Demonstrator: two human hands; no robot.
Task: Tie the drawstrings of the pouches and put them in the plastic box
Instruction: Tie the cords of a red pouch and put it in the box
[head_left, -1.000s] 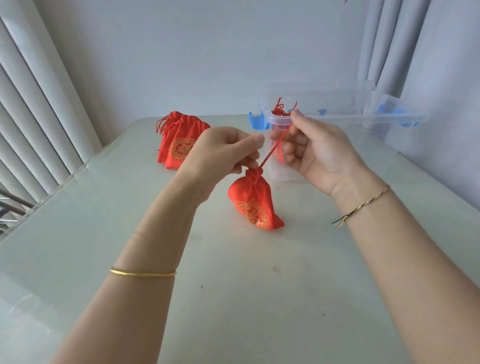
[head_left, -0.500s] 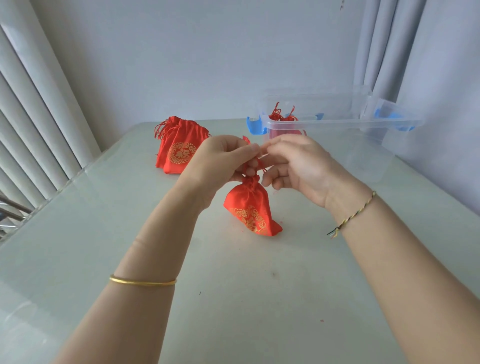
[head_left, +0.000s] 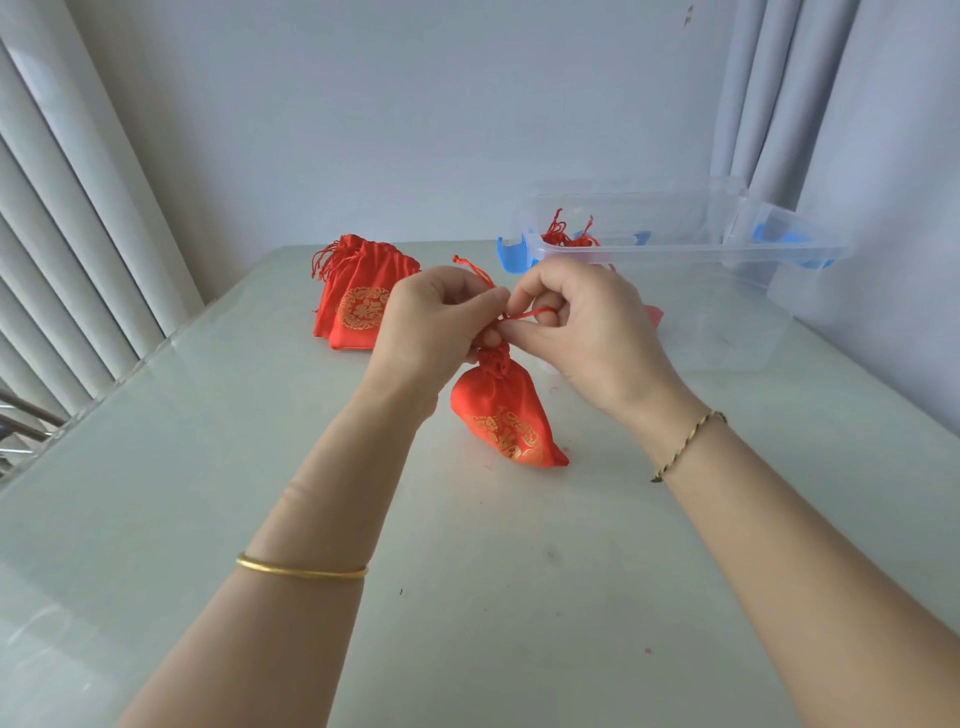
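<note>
Pouches (head_left: 358, 306) of red cloth with gold print lie stacked in the upper left part of the pale glassy surface (head_left: 208, 467), just right of the vertical blinds (head_left: 67, 234) that fill the left edge of the frame. A gold bangle (head_left: 301, 571) circles the left forearm in the lower left of centre. Above it, near the middle of the frame, the left hand (head_left: 436, 317) has its fingers (head_left: 467, 299) curled, thumb and forefinger clamped together on the red drawstring (head_left: 530, 313) right at the bunched neck of the gathered pouch (head_left: 498, 415); a tasselled end of the cord sticks up above this hand. That pouch hangs from the neck between the two hands, tilted, with its lower corner resting on the surface. Touching the left hand from the right, the right hand (head_left: 587, 332) also has curled fingers, which pinch a short loop of the same drawstring beside the neck. A thin braided bracelet (head_left: 685, 441) sits on the right wrist. In the upper right of the frame the clear plastic box (head_left: 675, 249) with blue clasps stands on the surface, open at the top, with red tassels of stored pouches (head_left: 566, 236) showing at its left end. Pale curtains (head_left: 831, 130) hang along the right edge.
</note>
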